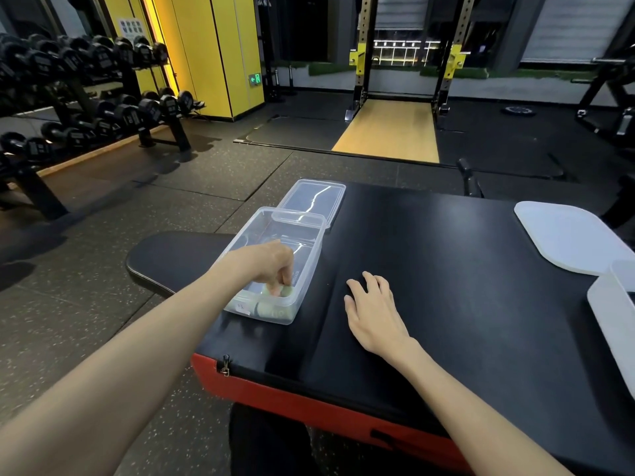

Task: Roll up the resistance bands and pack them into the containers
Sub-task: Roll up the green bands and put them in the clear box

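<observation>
A clear plastic container stands on the left part of a black padded platform. Inside its near end lie pale green rolled resistance bands. My left hand reaches down into the container, its curled fingertips pinching a green rolled band at the near end. My right hand rests flat on the black pad to the right of the container, fingers spread and holding nothing. The container's clear lid lies just behind it.
A white lid and the corner of a white container sit at the platform's right edge. A black bench pad juts out left of the platform. Dumbbell racks stand far left, a squat rack beyond.
</observation>
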`<act>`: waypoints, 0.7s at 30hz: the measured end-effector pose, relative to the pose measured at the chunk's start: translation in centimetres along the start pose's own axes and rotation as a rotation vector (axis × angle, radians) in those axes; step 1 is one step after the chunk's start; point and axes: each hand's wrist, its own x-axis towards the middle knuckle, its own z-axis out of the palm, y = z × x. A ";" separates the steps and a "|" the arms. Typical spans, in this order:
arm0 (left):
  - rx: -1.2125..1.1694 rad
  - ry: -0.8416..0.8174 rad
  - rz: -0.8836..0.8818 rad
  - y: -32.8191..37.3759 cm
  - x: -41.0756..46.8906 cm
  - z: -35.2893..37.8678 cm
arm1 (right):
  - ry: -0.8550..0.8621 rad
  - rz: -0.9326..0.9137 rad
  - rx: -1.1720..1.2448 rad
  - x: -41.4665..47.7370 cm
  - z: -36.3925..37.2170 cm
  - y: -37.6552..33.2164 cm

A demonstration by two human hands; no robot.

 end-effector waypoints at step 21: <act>-0.166 0.170 0.031 -1.8 -1.3 1.2 | 0.003 -0.003 0.000 0.0 0.0 0.1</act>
